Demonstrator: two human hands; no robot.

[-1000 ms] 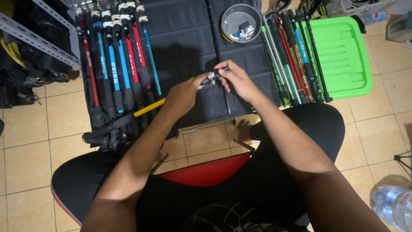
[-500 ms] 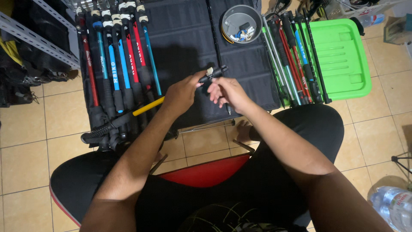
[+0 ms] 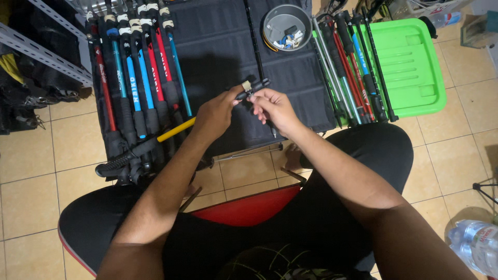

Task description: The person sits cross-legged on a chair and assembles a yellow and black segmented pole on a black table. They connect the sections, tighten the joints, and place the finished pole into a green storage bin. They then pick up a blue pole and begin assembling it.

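Both hands pinch a small black clamp part

Left hand [image 3: 215,115] and right hand [image 3: 274,108] pinch the clamp part [image 3: 252,89] — now raised slightly farther over the dark mat [image 3: 223,46] than before.

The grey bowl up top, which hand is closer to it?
Right. The right hand sits just below the bowl; the left hand is further off, down to its left.
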